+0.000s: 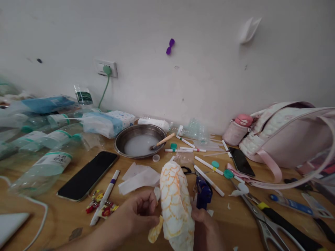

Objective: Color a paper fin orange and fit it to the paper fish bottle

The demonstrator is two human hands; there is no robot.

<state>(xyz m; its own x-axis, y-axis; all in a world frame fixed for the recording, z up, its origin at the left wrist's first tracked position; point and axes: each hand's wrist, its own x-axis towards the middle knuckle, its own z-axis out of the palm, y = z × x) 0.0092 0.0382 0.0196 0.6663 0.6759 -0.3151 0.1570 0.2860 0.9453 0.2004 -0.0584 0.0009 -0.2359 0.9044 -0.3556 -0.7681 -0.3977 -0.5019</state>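
A long white papered shape [175, 198] with orange scale outlines stands tilted in front of me at the bottom middle. My right hand [206, 226] grips its lower right side, fingers mostly hidden behind it. On the other side, my left hand [141, 216] has its fingers curled and pinched together close to the shape. A small orange-and-white flap [156, 230] shows just below my left thumb; whether the fingers hold it is unclear. Behind the shape, to the right, lies a dark blue hot-glue gun [203, 191]. White paper scraps [140, 178] lie beyond my left hand.
A metal bowl [119, 144] holds cloudy liquid and a wooden-handled brush [166, 138]. Plastic bottles [49, 165] and a black phone [87, 176] lie left. Several markers [209, 180], scissors [258, 212], another phone [240, 161] and a pink bag [285, 139] are right.
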